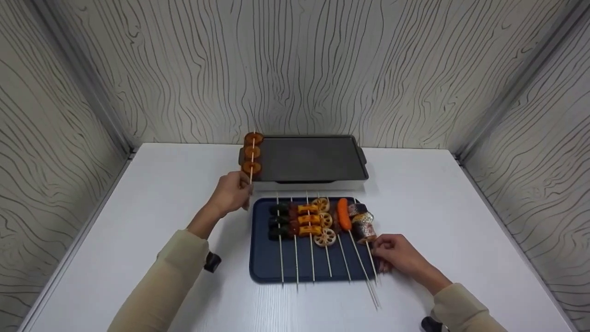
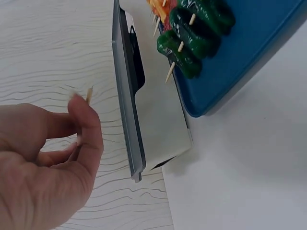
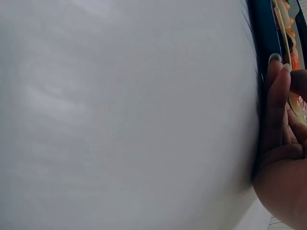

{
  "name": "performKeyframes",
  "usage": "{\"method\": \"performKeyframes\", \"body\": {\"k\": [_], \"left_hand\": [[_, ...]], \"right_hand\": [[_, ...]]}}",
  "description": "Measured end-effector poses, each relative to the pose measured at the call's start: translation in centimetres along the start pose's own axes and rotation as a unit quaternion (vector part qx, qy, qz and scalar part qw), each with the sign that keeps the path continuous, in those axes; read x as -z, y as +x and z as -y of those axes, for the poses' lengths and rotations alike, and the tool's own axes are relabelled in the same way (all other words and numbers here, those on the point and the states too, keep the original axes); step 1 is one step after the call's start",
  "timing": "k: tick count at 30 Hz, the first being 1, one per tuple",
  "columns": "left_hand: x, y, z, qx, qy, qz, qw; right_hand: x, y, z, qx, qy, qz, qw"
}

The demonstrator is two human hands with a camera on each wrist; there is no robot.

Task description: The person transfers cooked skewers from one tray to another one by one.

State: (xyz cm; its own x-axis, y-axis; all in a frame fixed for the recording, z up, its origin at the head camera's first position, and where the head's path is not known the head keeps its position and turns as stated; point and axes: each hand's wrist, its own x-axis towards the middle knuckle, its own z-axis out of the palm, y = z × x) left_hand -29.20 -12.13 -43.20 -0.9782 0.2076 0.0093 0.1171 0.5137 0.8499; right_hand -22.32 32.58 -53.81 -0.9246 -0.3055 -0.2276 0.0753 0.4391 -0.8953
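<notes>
My left hand [image 1: 233, 191] pinches the lower stick of a skewer [image 1: 252, 153] with three round orange-brown slices. Those slices are over the left end of a dark griddle [image 1: 315, 159]. In the left wrist view, a stick tip [image 2: 89, 95] pokes up past the curled fingers of the left hand [image 2: 72, 158]. At the right edge of a blue tray [image 1: 263, 265], my right hand [image 1: 398, 253] pinches the stick of a skewer of silvery-skinned chunks [image 1: 364, 230]. The right wrist view has thumb and fingertips on that stick [image 3: 282, 28], with the hand low by the tray's side.
Also on the tray lie skewers of green peppers [image 1: 278, 221], dark red pieces [image 1: 293, 220], yellow pieces [image 1: 309, 220] and lotus root slices [image 1: 325, 237], plus a sausage skewer [image 1: 344, 214]. Some sticks overhang the front rim. A patterned wall [image 1: 295, 69] rises behind the white table [image 1: 461, 221].
</notes>
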Motion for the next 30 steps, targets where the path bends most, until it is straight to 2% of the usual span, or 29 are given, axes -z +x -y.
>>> {"method": "performKeyframes", "body": {"k": [7, 16, 24, 30], "left_hand": [[-0.6, -2.4, -0.3, 0.004, -0.001, 0.028, 0.9996], [-1.6, -5.4, -0.7, 0.026, -0.022, 0.055, 0.9979], [-2.4, -8.5, -0.3, 0.025, -0.06, 0.094, 0.9935], [-3.5, -10.3, 0.6, 0.032, -0.065, 0.108, 0.9915]], "right_hand": [[0.0, 0.0, 0.0, -0.014, -0.001, 0.0, 1.0], [0.2, 0.1, -0.4, -0.004, 0.002, 0.001, 1.0], [0.1, 0.2, -0.2, -0.016, 0.005, -0.003, 1.0], [0.0, 0.2, -0.1, -0.019, 0.001, -0.004, 1.0]]}}
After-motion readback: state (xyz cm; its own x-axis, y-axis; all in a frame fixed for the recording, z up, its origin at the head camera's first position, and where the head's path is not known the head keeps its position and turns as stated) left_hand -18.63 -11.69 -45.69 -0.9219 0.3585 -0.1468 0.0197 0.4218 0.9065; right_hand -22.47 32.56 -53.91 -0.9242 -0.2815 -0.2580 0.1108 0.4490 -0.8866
